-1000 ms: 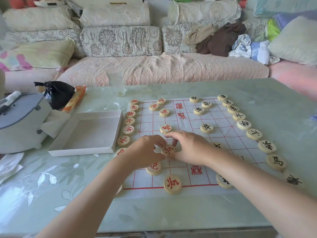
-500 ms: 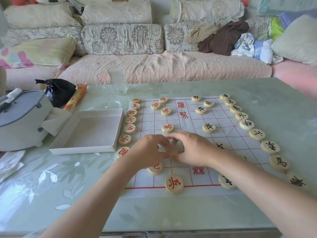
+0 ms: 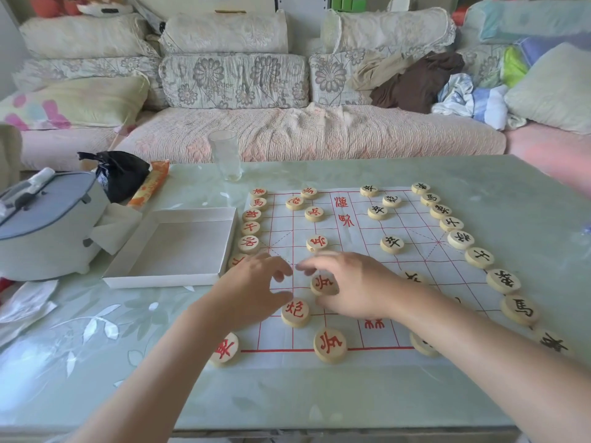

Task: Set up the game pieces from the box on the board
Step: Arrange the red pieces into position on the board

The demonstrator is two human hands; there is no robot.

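At the centre of the frame both hands are hovering over the paper xiangqi board (image 3: 415, 251). A red-lettered wooden piece (image 3: 323, 284) is lying flat on the grid between them. The right hand (image 3: 355, 284) is curving its blurred forefinger and thumb around it; whether they are pinching it cannot be told. The left hand (image 3: 252, 287) is spreading loose, released fingers just left of the piece, holding nothing. The white box (image 3: 179, 247) is sitting at centre left.

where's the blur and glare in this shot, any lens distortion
Head view: motion blur smears the fingers of the left hand and right hand; glare whitens the glossy pale green tabletop at left; wide-angle lens bows its edges; top right corner smeared.
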